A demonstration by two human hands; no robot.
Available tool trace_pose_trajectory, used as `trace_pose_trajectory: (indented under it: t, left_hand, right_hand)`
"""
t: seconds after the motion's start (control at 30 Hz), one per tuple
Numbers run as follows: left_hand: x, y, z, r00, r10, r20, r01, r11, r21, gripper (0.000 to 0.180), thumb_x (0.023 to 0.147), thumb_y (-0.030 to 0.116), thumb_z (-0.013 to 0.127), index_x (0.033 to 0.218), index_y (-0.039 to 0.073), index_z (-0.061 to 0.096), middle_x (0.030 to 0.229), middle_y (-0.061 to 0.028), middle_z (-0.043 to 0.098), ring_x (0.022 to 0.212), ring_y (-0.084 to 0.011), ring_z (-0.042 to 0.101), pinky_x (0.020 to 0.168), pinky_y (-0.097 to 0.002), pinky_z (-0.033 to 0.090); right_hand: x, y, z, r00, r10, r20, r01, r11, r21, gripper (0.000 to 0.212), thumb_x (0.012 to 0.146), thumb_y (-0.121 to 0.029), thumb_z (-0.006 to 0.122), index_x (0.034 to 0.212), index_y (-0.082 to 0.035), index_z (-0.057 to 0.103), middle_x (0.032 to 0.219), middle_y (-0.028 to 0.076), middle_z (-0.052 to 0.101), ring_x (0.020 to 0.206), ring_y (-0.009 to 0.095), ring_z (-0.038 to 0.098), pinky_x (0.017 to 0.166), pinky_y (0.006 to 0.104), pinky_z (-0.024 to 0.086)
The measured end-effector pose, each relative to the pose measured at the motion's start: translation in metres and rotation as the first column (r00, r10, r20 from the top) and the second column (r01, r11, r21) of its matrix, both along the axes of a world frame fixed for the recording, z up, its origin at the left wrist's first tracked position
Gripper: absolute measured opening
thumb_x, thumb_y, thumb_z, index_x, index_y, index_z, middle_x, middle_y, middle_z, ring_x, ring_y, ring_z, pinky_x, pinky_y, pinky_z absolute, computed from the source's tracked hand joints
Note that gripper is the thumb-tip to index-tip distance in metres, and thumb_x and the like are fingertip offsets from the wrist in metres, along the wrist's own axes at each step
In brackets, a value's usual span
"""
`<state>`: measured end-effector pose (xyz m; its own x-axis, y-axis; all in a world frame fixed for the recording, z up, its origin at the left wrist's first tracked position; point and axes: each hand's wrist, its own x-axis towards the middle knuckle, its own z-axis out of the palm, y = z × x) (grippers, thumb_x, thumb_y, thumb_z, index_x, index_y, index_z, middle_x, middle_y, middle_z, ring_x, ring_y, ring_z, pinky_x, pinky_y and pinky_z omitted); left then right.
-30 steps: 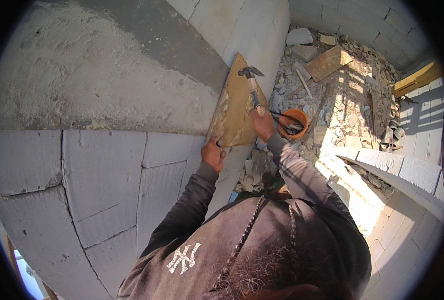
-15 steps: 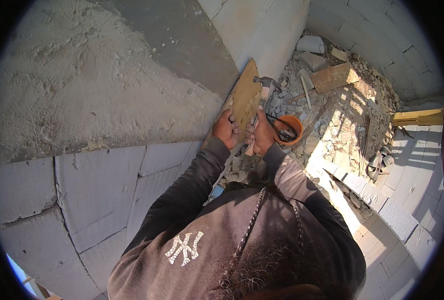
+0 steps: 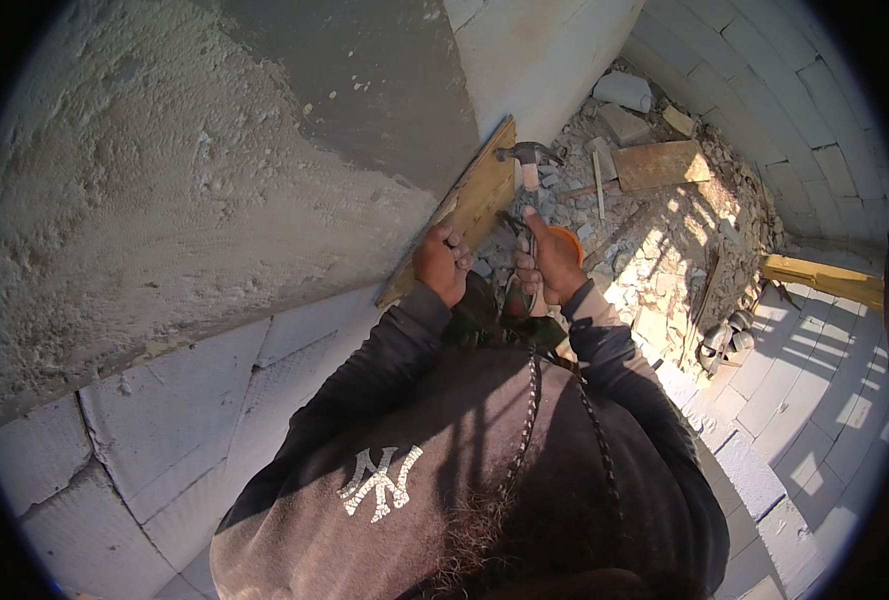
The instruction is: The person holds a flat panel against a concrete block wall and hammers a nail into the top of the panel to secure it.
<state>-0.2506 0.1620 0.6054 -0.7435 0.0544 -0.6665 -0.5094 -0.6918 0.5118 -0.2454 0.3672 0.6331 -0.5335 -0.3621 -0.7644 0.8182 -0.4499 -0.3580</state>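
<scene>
My right hand point(image 3: 551, 264) is wrapped round the handle of a claw hammer point(image 3: 531, 176), whose metal head points away from me, close beside a wooden board point(image 3: 483, 192). Against the wall's edge, the yellowish board stands long and slanted. Over the near part of the board, my left hand point(image 3: 442, 264) is closed with thumb and fingers together; what it holds, if anything, is too small or hidden to make out. An orange bucket point(image 3: 571, 240) shows partly behind my right hand.
A partly plastered wall point(image 3: 215, 170) rises on the left above pale blocks point(image 3: 170, 420). Rubble point(image 3: 665, 260) with a loose wood piece point(image 3: 662, 164) covers the ground at the right. Farther right are a yellow beam point(image 3: 825, 280) and a block wall point(image 3: 755, 470).
The hammer head has swung slightly left and now stands more upright. My hands have moved apart, the left toward me and the right rightward, covering more of the bucket. The view has turned slightly.
</scene>
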Motion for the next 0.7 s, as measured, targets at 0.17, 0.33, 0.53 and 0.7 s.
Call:
trace_pose_trajectory:
  t: [0.17, 0.33, 0.53, 0.7]
  left_hand:
    - [-0.001, -0.008, -0.008, 0.998, -0.052, -0.025, 0.053, 0.998, 0.032, 0.019, 0.096, 0.016, 0.044, 0.106, 0.006, 0.056, 0.082, -0.0002, 0.051, 0.065, -0.011, 0.045, 0.06, -0.0293, 0.039]
    - [-0.021, -0.003, 0.003, 0.954, -0.3, -0.003, 0.3, 0.954, -0.018, 0.029, 0.105, 0.018, 0.04, 0.127, 0.003, 0.052, 0.099, -0.0058, 0.059, 0.079, -0.0139, 0.054, 0.069, -0.0298, 0.047]
    - [-0.062, 0.045, 0.014, 0.891, -0.453, 0.039, 0.454, 0.884, -0.112, 0.032, 0.109, 0.025, 0.044, 0.135, 0.007, 0.047, 0.114, -0.0079, 0.06, 0.101, -0.0202, 0.062, 0.079, -0.0316, 0.053]
    - [-0.111, 0.067, -0.052, 0.883, -0.454, -0.118, 0.445, 0.891, -0.092, 0.03, 0.106, 0.019, 0.05, 0.135, 0.01, 0.049, 0.117, -0.0049, 0.06, 0.102, -0.0183, 0.062, 0.084, -0.0318, 0.053]
  right_hand:
    - [-0.001, 0.011, 0.004, 0.998, 0.048, -0.034, -0.048, 0.999, 0.003, 0.052, 0.094, -0.064, 0.055, 0.075, -0.017, 0.047, 0.055, -0.003, 0.037, 0.04, 0.011, 0.033, 0.038, 0.0287, 0.029]
    - [-0.001, 0.019, -0.008, 0.996, 0.036, -0.085, -0.033, 0.999, 0.036, 0.049, 0.094, -0.06, 0.057, 0.078, -0.014, 0.048, 0.057, -0.003, 0.04, 0.039, 0.011, 0.033, 0.037, 0.0289, 0.029]
    - [0.011, 0.02, -0.027, 0.983, -0.08, -0.166, 0.091, 0.994, 0.062, 0.045, 0.096, -0.058, 0.056, 0.081, -0.015, 0.05, 0.057, -0.003, 0.041, 0.04, 0.011, 0.034, 0.037, 0.0277, 0.027]
    - [0.025, 0.021, -0.046, 0.972, -0.167, -0.163, 0.188, 0.975, 0.118, 0.041, 0.095, -0.054, 0.057, 0.085, -0.015, 0.05, 0.055, -0.002, 0.043, 0.037, 0.012, 0.035, 0.035, 0.0292, 0.028]
